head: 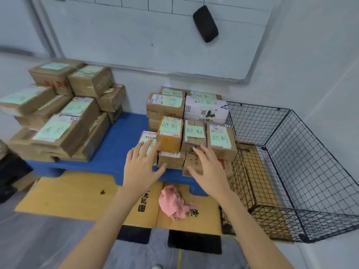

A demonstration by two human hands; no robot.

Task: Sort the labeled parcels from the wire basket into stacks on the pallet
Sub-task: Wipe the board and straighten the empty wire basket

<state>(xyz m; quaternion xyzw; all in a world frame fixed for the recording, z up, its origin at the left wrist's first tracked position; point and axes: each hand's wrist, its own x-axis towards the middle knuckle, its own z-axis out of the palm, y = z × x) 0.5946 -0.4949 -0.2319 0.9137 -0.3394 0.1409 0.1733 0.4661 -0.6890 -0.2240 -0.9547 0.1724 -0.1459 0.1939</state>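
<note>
Room: white wall with a whiteboard [155, 35]; a black eraser [205, 24] sticks on it.
Floor: flat cardboard [77, 197] lies under a blue pallet [120, 140], and a pink cloth [174, 204] lies on the cardboard.
Parcels: brown boxes with green labels, piled on the pallet as a left stack [64, 117] and a right stack [194, 121].
Wire basket [310, 152]: on the floor, just beside the right stack.
Left grip [141, 166]: a bare hand, fingers straight and apart, holding nothing, at the front of the right stack.
Right grip [209, 169]: fingers apart too, holding nothing, at the same stack.
</note>
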